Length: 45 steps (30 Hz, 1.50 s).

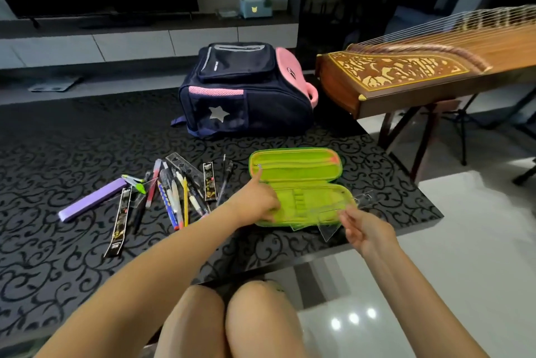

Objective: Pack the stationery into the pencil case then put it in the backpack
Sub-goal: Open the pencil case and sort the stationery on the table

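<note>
Lime pencil case [298,172] lies open, clear set square [329,230] across it; pens [174,195] spread left; navy-pink backpack [246,90] behind.

My view's dim, three bright spots glare off the glossy floor tiles [420,285], the dark rug [58,154] swallows detail, edges bow fisheye-style, and my right hand [368,233] looks slightly soft.

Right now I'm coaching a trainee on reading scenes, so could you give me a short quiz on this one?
1. True or false: the green pencil case lies open on the rug.
2. The backpack is: A) beyond the case, B) on the person's lap, C) inside the case.
3. Fill in: the clear set square is held by the ___ hand.
Key: 1 true; 2 A; 3 right hand.
</note>
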Motion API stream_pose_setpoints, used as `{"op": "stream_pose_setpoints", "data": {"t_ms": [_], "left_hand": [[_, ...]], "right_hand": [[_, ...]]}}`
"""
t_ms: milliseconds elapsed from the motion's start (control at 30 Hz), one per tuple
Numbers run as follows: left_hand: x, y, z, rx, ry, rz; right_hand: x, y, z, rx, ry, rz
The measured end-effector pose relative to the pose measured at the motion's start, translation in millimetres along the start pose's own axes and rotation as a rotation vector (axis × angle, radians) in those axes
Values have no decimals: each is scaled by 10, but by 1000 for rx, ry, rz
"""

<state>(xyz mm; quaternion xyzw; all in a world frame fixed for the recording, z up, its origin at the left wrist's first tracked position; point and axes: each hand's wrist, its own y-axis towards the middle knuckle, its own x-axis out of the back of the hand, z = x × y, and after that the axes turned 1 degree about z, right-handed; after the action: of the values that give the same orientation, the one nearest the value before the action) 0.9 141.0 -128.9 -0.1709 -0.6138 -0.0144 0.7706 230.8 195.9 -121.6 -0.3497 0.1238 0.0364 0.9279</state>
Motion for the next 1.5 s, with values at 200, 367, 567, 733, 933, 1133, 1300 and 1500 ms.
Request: {"op": "stream_pose_setpoints", "data": {"t_ms": [200, 367, 567, 733, 933, 1133, 1300, 1500], "left_hand": [[-33, 14, 27, -13, -32, 12], [10, -11, 18, 359, -708, -413], [74, 86, 51, 490, -768, -425], [82, 64, 68, 482, -753, -397], [68, 3, 59, 456, -790, -373], [30, -75, 20, 438, -811, -340], [5, -261, 13, 394, -839, -215], [-324, -999, 335, 1020, -761, -601]], "right_hand": [[51, -19, -73, -46, 10, 28], [-134, -95, -199, -72, -16, 16], [-597, 159, -129, -25, -49, -192], [-700, 232, -77, -13, -94, -11], [-679, 208, -17, -23, -435, -92], [-510, -85, -122, 666, -1470, -136], [-734, -316, -281, 996, -1322, -21], [-1396, -347, -704, 1099, -1326, 379]]}}
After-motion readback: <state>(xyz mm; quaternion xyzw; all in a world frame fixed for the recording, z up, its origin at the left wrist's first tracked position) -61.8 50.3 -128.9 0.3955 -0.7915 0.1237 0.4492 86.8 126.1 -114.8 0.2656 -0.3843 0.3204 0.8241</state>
